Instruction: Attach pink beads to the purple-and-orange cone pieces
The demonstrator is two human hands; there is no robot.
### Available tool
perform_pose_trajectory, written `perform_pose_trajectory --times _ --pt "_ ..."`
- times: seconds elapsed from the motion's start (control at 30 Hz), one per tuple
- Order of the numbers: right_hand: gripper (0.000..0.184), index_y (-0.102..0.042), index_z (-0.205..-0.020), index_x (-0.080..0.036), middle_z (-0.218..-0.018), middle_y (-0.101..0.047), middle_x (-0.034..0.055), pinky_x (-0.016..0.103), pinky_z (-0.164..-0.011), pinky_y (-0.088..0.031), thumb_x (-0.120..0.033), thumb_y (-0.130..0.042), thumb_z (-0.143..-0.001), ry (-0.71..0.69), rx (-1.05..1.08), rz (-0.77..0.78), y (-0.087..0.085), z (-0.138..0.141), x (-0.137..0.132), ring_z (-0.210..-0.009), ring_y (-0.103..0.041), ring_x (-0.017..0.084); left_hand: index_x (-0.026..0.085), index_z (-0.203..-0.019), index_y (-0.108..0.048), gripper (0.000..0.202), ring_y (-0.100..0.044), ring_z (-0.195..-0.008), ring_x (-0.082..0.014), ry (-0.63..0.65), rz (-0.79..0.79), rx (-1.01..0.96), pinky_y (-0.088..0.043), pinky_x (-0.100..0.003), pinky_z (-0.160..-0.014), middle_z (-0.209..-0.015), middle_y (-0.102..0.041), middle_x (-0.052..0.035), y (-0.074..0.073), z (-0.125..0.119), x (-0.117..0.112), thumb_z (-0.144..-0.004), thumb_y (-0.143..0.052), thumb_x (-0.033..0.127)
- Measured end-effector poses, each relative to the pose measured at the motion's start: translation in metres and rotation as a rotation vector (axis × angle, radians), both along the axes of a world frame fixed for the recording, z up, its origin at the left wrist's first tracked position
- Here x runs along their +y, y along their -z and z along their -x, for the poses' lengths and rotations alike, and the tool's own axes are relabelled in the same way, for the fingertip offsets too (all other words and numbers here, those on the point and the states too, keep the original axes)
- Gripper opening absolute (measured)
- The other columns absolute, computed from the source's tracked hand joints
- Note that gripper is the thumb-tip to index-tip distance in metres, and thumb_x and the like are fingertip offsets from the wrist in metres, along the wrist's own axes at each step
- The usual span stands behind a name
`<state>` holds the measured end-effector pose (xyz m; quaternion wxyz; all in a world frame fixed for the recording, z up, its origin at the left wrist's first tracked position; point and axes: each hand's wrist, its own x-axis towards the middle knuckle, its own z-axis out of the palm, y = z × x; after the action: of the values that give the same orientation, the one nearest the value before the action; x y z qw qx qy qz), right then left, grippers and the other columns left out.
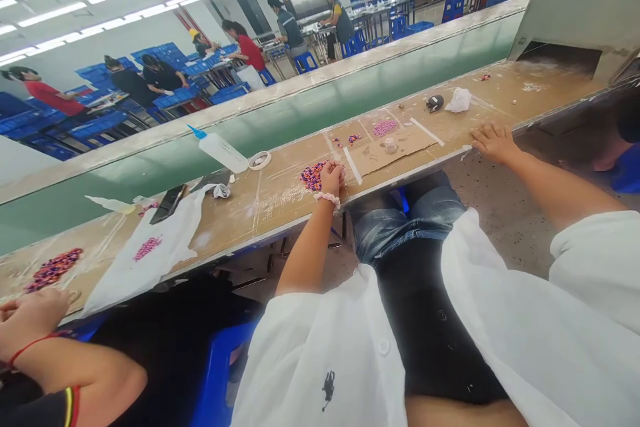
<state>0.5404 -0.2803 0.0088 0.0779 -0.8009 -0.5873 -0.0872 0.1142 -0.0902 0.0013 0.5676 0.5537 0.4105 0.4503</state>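
My left hand [332, 177], with a pink scrunchie [327, 199] at the wrist, rests at the right side of a pile of small purple and orange pieces [311, 177]. Its fingers are curled in, and what they hold, if anything, is hidden. Farther right, my right hand [493, 140] lies open and flat on the bench near its front edge, holding nothing. Between the hands is a cardboard sheet [415, 150] with white strips beside it. A small round clear item [391, 145] sits on the cardboard, and tiny pink pieces [384, 127] lie at its back.
A blue-tipped bottle [223, 150] and a tape roll [259, 160] stand behind my left hand. A crumpled white wad [459, 100] and a black object [435, 103] lie back right. At left, a co-worker's hand [35, 320] is near another pile [54, 270]. A green conveyor belt [300, 121] runs behind.
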Motion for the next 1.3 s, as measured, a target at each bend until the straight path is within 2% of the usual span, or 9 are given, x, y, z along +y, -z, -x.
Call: perform_pose_trajectory --times 0.1,0.27,0.37,0.53,0.77,0.9,1.0,1.13,1.3 --pt "0.037 -0.055 -0.13 -0.016 -0.136 -0.052 0.0103 0.048 -0.103 -0.045 -0.033 -0.037 -0.103 0.023 -0.032 0.02 0.001 0.003 0.001 -0.122 -0.055 0.022 0.012 -0.102 -0.059 0.026 -0.054 -0.062 -0.0067 0.035 -0.088 0.066 -0.048 -0.021 -0.055 -0.082 -0.059 0.0 0.006 -0.003 -0.001 -0.094 -0.055 0.037" --pt "0.039 -0.052 -0.133 -0.014 -0.14 -0.05 0.0122 0.051 -0.103 -0.043 -0.032 -0.032 -0.104 0.008 -0.05 0.082 -0.004 0.005 0.005 -0.125 -0.052 0.024 0.016 -0.076 -0.054 0.011 -0.034 -0.045 -0.0044 0.16 -0.287 0.26 -0.03 -0.019 -0.047 -0.054 -0.041 0.0083 0.016 0.0 -0.016 -0.082 -0.062 0.021" --pt "0.042 -0.049 -0.136 -0.014 -0.146 -0.045 0.0129 0.054 -0.105 -0.039 -0.032 -0.028 -0.104 -0.004 -0.047 0.119 -0.006 0.005 0.007 -0.131 -0.047 0.026 0.017 -0.069 -0.053 0.012 -0.038 -0.048 -0.0072 0.221 -0.438 0.418 -0.03 -0.022 -0.053 -0.051 -0.041 0.0071 0.021 0.012 -0.028 -0.073 -0.064 0.018" --pt "0.038 -0.05 -0.135 -0.016 -0.142 -0.048 0.0133 0.053 -0.104 -0.042 -0.032 -0.041 -0.102 0.023 -0.043 0.122 -0.007 0.006 0.007 -0.127 -0.051 0.025 0.02 -0.065 -0.05 0.014 -0.044 -0.055 -0.0132 0.156 -0.691 0.64 -0.028 -0.028 -0.058 -0.053 -0.043 0.0022 0.027 0.035 -0.043 -0.077 -0.056 0.018" --pt "0.042 -0.053 -0.13 -0.018 -0.135 -0.053 0.0113 0.051 -0.098 -0.049 -0.036 -0.059 -0.093 0.03 -0.012 0.071 0.002 0.0 0.011 -0.118 -0.056 0.025 0.02 -0.061 -0.046 0.021 -0.048 -0.056 -0.0153 0.143 -0.943 0.821 -0.028 -0.03 -0.057 -0.055 -0.048 -0.0017 0.034 0.038 -0.046 -0.082 -0.052 0.02" --pt "0.043 -0.052 -0.134 -0.02 -0.144 -0.049 0.0122 0.057 -0.109 -0.038 -0.035 -0.056 -0.094 0.047 0.033 -0.013 0.015 0.001 0.008 -0.132 -0.047 0.029 0.021 -0.06 -0.046 0.025 -0.047 -0.051 -0.014 0.115 -1.101 0.842 -0.028 -0.03 -0.052 -0.052 -0.047 -0.0007 0.032 0.039 -0.053 -0.084 -0.051 0.02" --pt "0.041 -0.056 -0.134 -0.019 -0.149 -0.047 0.0179 0.05 -0.114 -0.03 -0.029 -0.042 -0.096 0.041 0.053 -0.127 0.023 0.011 0.003 -0.141 -0.038 0.032 0.022 -0.06 -0.046 0.026 -0.046 -0.045 -0.0134 0.059 -1.23 0.804 -0.026 -0.03 -0.048 -0.048 -0.046 0.0005 0.028 0.043 -0.057 -0.084 -0.052 0.017" --pt "0.04 -0.062 -0.125 -0.026 -0.138 -0.058 0.0186 0.052 -0.106 -0.039 -0.032 -0.039 -0.093 0.018 0.026 -0.324 0.027 0.023 0.006 -0.131 -0.052 0.033 0.024 -0.066 -0.052 0.021 -0.05 -0.043 -0.0149 -0.026 -1.318 0.731 -0.028 -0.031 -0.045 -0.049 -0.051 0.0011 0.027 0.049 -0.057 -0.082 -0.054 0.01" --pt "0.044 -0.06 -0.128 -0.032 -0.138 -0.057 0.0192 0.057 -0.098 -0.046 -0.04 -0.049 -0.087 0.007 -0.008 -0.524 0.019 0.023 0.035 -0.126 -0.056 0.038 0.026 -0.075 -0.06 0.018 -0.053 -0.043 -0.0151 -0.058 -1.192 0.655 -0.03 -0.03 -0.043 -0.049 -0.055 0.0011 0.029 0.051 -0.058 -0.079 -0.058 0.008"
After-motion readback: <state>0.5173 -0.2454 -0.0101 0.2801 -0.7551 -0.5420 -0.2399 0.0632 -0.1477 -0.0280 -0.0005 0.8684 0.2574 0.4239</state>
